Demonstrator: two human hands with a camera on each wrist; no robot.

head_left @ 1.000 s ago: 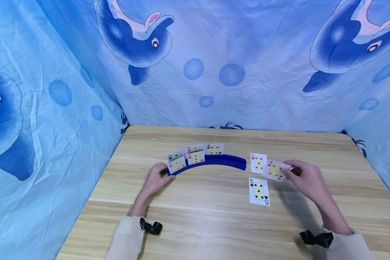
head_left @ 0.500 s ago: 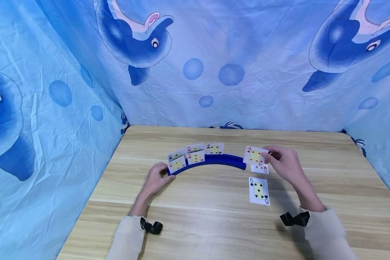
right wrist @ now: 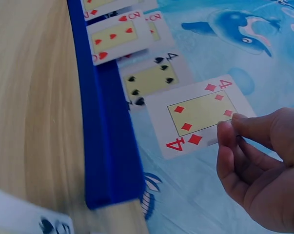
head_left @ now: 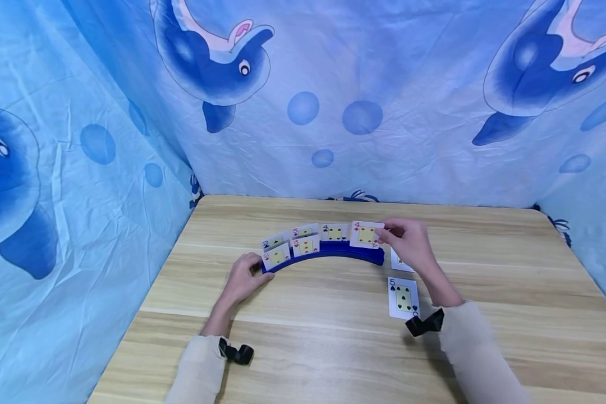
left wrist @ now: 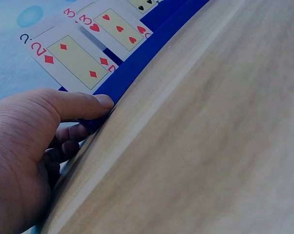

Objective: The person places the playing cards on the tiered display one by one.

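Note:
My right hand [head_left: 409,241] pinches the four of diamonds [right wrist: 200,114] between thumb and fingers at its right edge, over the right part of a curved blue card holder [head_left: 340,250]. In the right wrist view this card overlaps a corner of the four of spades [right wrist: 151,80], which stands in the holder. My left hand [head_left: 242,278] grips the holder's left end, thumb in front and fingers curled behind. Near that thumb the two of diamonds [left wrist: 68,61] stands in the front groove beside the three of hearts [left wrist: 117,29]. Behind them stand a black two and a red three, partly covered.
Face up on the wooden table [head_left: 323,336] lies the five of spades [head_left: 401,297], right of the holder. Beyond it the five of hearts [head_left: 399,264] is mostly hidden by my right hand. A blue dolphin-print cloth [head_left: 323,129] rises behind the table.
My right hand has carried the four of diamonds leftward, from beside the five of hearts to over the holder next to the four of spades. My left hand stays at the holder's end.

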